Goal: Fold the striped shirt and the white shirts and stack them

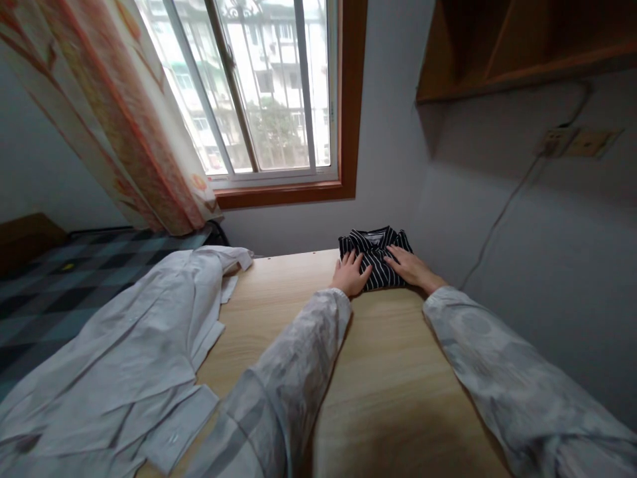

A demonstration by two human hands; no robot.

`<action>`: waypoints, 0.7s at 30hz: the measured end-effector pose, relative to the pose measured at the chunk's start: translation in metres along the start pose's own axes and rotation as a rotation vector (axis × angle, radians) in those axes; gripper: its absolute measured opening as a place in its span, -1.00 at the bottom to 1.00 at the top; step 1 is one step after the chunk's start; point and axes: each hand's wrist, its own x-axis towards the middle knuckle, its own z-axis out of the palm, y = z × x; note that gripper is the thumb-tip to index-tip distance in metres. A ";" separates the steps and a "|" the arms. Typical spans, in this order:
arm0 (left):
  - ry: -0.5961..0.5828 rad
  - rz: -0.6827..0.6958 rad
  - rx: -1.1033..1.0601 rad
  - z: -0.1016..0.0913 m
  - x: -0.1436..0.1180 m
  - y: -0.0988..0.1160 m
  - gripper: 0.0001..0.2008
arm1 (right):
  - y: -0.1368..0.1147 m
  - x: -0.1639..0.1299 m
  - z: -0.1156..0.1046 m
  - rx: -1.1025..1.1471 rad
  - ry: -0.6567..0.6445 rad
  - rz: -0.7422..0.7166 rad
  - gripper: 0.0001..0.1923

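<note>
- A crumpled white button-cuff shirt (pixel 144 345) covers the left side of the pale wood-grain tabletop (pixel 378 352), lying alongside the bare stretch.
- Left hand (pixel 351 273): palm down, fingers spread, laid on the cloth without gripping.
- Right hand (pixel 411 267): fingers extended, likewise resting flat.
- Under both, at the tabletop's far end near the wall, lies a folded black-and-white striped collared shirt (pixel 381 269); its pale neck label (pixel 374 238) is too small to read.
- Beyond: checked bedding (pixel 94 272) and floral curtain (pixel 124 113) at left, wall socket (pixel 556 142) with cable at right, sliding window (pixel 279 86) behind.
</note>
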 end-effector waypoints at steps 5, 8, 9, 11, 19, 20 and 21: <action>-0.009 -0.041 -0.052 -0.008 -0.008 -0.023 -0.26 | 0.022 -0.013 -0.006 -0.004 -0.011 0.006 -0.08; -0.019 -0.055 -0.058 -0.019 -0.016 -0.031 -0.28 | 0.025 -0.018 -0.012 -0.009 0.012 0.074 -0.10; -0.028 -0.059 -0.047 -0.023 -0.020 -0.034 -0.29 | 0.022 -0.019 -0.014 -0.012 0.049 0.117 -0.11; -0.059 -0.050 -0.006 -0.032 -0.034 -0.039 -0.33 | 0.010 -0.022 -0.017 -0.021 0.163 0.184 -0.14; -0.111 -0.002 0.143 -0.081 -0.144 -0.061 -0.35 | -0.133 -0.085 0.012 0.099 0.199 -0.243 -0.40; -0.115 0.000 0.142 -0.088 -0.159 -0.063 -0.33 | -0.152 -0.096 0.021 0.121 0.128 -0.308 -0.42; -0.122 0.001 0.145 -0.094 -0.172 -0.065 -0.32 | -0.168 -0.104 0.031 0.136 0.050 -0.362 -0.42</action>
